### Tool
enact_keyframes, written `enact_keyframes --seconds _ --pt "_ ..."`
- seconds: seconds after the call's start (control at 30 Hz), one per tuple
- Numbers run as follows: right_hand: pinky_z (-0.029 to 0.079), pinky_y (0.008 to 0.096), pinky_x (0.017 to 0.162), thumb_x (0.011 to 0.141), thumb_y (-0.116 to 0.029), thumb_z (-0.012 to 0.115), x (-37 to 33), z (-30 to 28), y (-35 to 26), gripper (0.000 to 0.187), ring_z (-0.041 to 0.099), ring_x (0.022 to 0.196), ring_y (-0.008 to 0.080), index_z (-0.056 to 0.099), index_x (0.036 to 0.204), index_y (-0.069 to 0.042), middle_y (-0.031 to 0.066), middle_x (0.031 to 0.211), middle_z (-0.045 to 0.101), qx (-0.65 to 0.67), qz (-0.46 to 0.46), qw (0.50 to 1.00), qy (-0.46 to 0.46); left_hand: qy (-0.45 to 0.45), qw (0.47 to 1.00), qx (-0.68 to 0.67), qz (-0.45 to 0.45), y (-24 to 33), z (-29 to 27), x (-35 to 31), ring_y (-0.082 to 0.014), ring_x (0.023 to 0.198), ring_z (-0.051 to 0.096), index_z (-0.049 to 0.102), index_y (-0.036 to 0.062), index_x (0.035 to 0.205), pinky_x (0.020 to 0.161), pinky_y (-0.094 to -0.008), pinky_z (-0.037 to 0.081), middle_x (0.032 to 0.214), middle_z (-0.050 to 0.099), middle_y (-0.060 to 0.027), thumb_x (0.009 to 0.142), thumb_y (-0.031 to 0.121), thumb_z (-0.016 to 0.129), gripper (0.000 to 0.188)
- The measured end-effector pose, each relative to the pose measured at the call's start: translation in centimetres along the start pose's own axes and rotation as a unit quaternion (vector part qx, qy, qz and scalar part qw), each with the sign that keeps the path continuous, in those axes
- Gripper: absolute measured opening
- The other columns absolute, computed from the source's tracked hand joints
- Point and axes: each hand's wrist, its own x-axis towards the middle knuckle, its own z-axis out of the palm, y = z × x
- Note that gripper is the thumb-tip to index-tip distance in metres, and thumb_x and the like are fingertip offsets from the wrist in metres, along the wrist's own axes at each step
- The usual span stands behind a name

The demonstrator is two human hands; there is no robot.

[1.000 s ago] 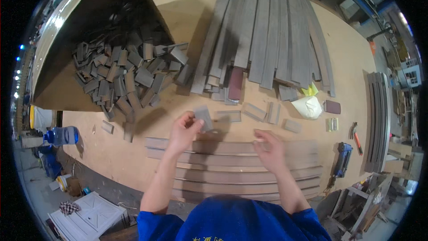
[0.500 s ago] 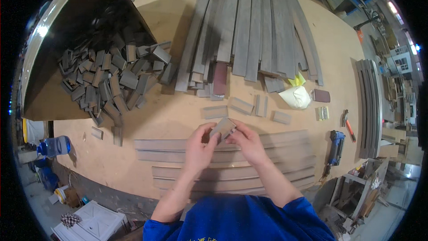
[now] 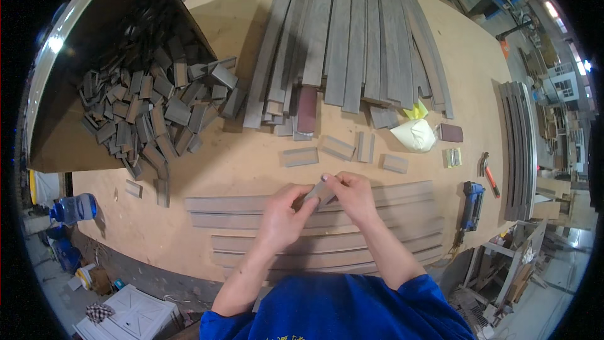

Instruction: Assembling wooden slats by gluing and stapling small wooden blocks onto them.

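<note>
Between my two hands, above the near strips, is a short grey-brown wooden block (image 3: 323,192) with a tilted face. My left hand (image 3: 284,213) grips its left end between thumb and fingers. At its right end, my right hand (image 3: 353,196) pinches it, thumb near the upper corner. Below the hands lie long grey wooden strips (image 3: 239,219) in rows across the table. Just beyond the hands, several similar short pieces (image 3: 336,148) rest loose on the tabletop. My fingers hide part of the held block.
A tipped box (image 3: 56,145) at left spills many short pieces (image 3: 141,101). Long boards (image 3: 340,38) are stacked at the back. On the right lie a blue nail gun (image 3: 472,206), a hammer (image 3: 489,175), a white bag (image 3: 415,135) and a strip bundle (image 3: 518,151).
The block has been turned in my hands and shows a narrower face now. My right hand's grip has shifted to its upper right end. The view has moved slightly.
</note>
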Motion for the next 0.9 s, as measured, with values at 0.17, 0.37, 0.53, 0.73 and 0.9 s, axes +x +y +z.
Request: enact_keyframes --seconds 0.17,0.37,0.53,0.73,0.9 --pt "0.057 0.0284 0.07 0.106 -0.028 0.061 0.2 0.7 -0.8 0.036 0.065 0.07 0.013 0.071 0.099 0.005 0.0086 0.083 0.071 0.104 0.037 0.993 -0.037 0.051 0.995 -0.053 -0.061 -3.7 -0.1 0.3 -0.0116 0.078 0.06 0.071 0.0022 0.117 0.072 -0.0282 0.051 0.091 0.07 -0.0031 0.095 0.013 0.073 0.024" --pt "0.057 0.0288 0.08 0.108 -0.021 0.056 -0.5 -2.2 1.0 0.033 0.068 0.085 0.015 0.066 0.124 0.005 0.0128 0.105 0.074 0.067 0.006 0.998 -0.006 0.108 0.986 -0.067 -0.107 -8.2 -5.5 4.5 -0.011 0.08 0.06 0.071 0.0044 0.123 0.075 -0.029 0.051 0.09 0.071 -0.0028 0.099 0.018 0.068 0.028" --pt "0.057 0.0281 0.082 0.105 -0.014 0.059 -0.8 -2.6 3.4 0.027 0.069 0.088 0.0148 0.067 0.125 0.003 0.0116 0.105 0.074 0.042 -0.012 0.999 -0.001 0.135 0.98 0.139 -0.038 -12.0 -8.8 7.3 -0.0302 0.091 0.068 0.073 0.0057 0.118 0.084 -0.039 0.053 0.104 0.073 -0.0139 0.096 0.018 0.067 0.026" --pt "0.057 0.0286 0.085 0.103 -0.007 0.06 -1.3 -3.0 4.6 0.025 0.07 0.092 0.0145 0.067 0.125 0.002 0.011 0.105 0.074 0.029 -0.043 0.998 0.022 0.264 0.909 0.32 0.033 -10.0 -11.9 9.0 -0.037 0.119 0.057 0.072 0.0114 0.115 0.101 -0.0534 0.046 0.13 0.062 -0.0108 0.091 0.018 0.07 0.025" --pt "0.056 0.0276 0.085 0.102 -0.004 0.059 -2.0 -2.4 4.0 0.025 0.069 0.095 0.0138 0.068 0.125 0.002 0.0092 0.105 0.075 -0.035 -0.057 0.998 0.021 0.341 0.801 0.492 -0.014 -13.8 -18.5 8.9 -0.0474 0.133 0.048 0.052 0.0172 0.143 0.106 -0.064 0.041 0.153 0.045 -0.0105 0.091 0.026 0.071 0.056"
